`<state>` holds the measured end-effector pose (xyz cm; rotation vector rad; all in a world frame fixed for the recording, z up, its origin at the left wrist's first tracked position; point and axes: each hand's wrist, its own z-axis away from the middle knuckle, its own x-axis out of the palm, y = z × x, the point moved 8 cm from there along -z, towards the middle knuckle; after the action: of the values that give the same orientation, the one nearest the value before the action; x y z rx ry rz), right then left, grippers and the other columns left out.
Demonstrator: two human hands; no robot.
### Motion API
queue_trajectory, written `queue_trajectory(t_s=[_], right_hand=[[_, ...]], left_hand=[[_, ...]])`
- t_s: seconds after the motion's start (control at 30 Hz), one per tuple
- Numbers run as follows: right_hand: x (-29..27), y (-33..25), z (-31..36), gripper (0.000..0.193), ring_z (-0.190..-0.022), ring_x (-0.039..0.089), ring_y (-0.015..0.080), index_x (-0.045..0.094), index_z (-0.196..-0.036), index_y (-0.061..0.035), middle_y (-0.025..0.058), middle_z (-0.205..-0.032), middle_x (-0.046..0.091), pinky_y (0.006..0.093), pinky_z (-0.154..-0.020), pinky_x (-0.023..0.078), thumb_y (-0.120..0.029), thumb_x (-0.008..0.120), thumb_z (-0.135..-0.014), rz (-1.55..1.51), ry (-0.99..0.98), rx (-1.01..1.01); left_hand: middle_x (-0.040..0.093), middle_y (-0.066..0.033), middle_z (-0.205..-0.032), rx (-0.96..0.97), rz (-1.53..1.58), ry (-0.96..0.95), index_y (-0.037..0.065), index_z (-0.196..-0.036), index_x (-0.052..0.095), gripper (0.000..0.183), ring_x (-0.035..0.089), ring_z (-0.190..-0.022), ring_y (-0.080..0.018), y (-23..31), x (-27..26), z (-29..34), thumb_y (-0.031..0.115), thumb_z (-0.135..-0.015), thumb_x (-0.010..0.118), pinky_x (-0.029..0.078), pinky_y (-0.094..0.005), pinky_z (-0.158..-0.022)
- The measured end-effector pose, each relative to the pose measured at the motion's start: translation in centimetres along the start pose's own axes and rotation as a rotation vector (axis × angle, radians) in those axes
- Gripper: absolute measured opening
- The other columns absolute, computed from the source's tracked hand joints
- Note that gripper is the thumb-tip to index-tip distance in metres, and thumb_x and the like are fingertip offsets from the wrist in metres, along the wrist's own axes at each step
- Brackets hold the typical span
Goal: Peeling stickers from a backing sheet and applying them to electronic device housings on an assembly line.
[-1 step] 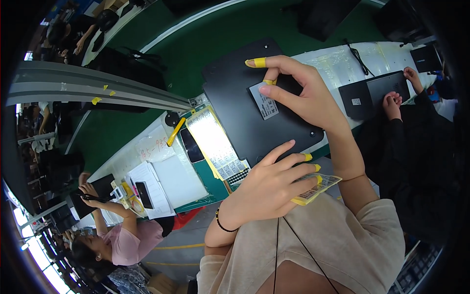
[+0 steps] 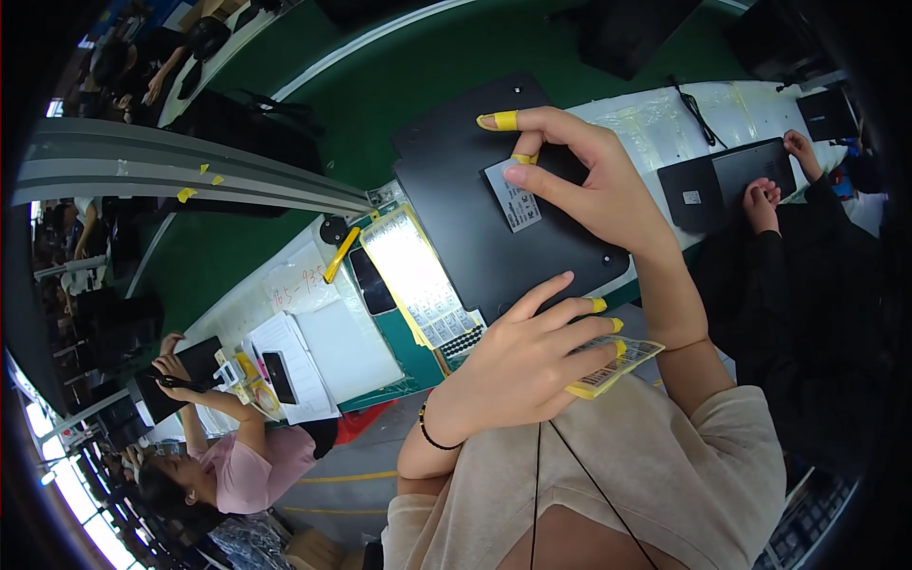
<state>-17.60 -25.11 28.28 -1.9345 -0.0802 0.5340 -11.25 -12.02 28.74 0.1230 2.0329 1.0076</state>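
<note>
A black flat panel [image 2: 456, 190], like a laptop's bottom cover, lies in front of me with screws at its corners. My right hand [image 2: 598, 180] reaches over it; thumb and a taped fingertip pinch a silver printed label [image 2: 514, 197] against or just above the panel, I cannot tell which. The index finger stretches out, wrapped in yellow tape. At the panel's near edge is my left hand [image 2: 532, 366], wearing a dark bead bracelet. Its index finger reaches to the panel, while its other taped fingers hold a yellow-backed label sheet [image 2: 617, 370].
Left of the panel lie a shiny label sheet [image 2: 413, 275], a dark phone [image 2: 372, 281] and a yellow cutter [image 2: 341, 255]. A metal post [image 2: 237, 180] stands beyond. Co-workers work on both sides, the right one at another black laptop [image 2: 727, 180] near a black cable [image 2: 698, 116].
</note>
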Motion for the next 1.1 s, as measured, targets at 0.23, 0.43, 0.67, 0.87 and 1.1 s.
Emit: queue_trajectory(t_s=[0.23,0.43,0.67,0.87,1.1], right_hand=[[0.07,-0.26,-0.09,0.036,-0.076,0.055,0.0104,0.063,-0.117,-0.0005,0.0013,-0.079,0.058,0.0257,-0.08,0.044,-0.006,0.07,-0.082,0.051,0.011,-0.046],[0.1,-0.31,-0.04,0.033,-0.076,0.055,0.0117,0.064,-0.113,-0.0001,0.0025,-0.08,0.059,0.0257,-0.08,0.043,-0.006,0.07,-0.081,0.085,0.017,-0.042],[0.04,-0.29,0.05,0.032,-0.078,0.055,0.0137,0.063,-0.111,0.0005,0.004,-0.08,0.06,0.0265,-0.077,0.042,-0.006,0.071,-0.081,0.116,0.027,-0.04],[0.19,-0.44,-0.03,0.03,-0.076,0.054,0.0148,0.066,-0.109,-0.0014,0.004,-0.078,0.061,0.0269,-0.076,0.042,-0.008,0.071,-0.081,0.161,0.026,-0.05],[0.4,-0.52,-0.07,0.027,-0.076,0.055,0.0148,0.067,-0.106,-0.002,0.0041,-0.078,0.062,0.0274,-0.073,0.041,-0.009,0.071,-0.08,0.175,0.024,-0.06]], left_hand=[[0.061,-0.0044,-0.107,-0.003,0.021,-0.001,0.01,-0.092,0.069,0.025,0.055,-0.107,-0.0228,-0.03,-0.01,-0.08,0.013,-0.068,0.064,0.033,-0.0471,-0.11],[0.061,-0.0045,-0.107,0.0,0.019,0.002,0.009,-0.092,0.069,0.025,0.055,-0.106,-0.0225,-0.01,-0.04,-0.04,0.012,-0.068,0.064,0.033,-0.0467,-0.11],[0.064,-0.0029,-0.111,-0.019,0.0,-0.016,0.013,-0.094,0.07,0.026,0.058,-0.106,-0.022,-0.32,0.23,0.07,0.017,-0.07,0.061,0.034,-0.0465,-0.108],[0.063,-0.0028,-0.111,-0.02,0.01,-0.01,0.013,-0.094,0.07,0.027,0.058,-0.106,-0.0216,-0.35,0.2,0.16,0.015,-0.068,0.061,0.034,-0.0467,-0.108],[0.063,-0.003,-0.111,-0.003,0.012,-0.004,0.013,-0.093,0.07,0.029,0.057,-0.107,-0.0214,-0.33,0.13,0.25,0.014,-0.066,0.062,0.034,-0.0468,-0.109]])
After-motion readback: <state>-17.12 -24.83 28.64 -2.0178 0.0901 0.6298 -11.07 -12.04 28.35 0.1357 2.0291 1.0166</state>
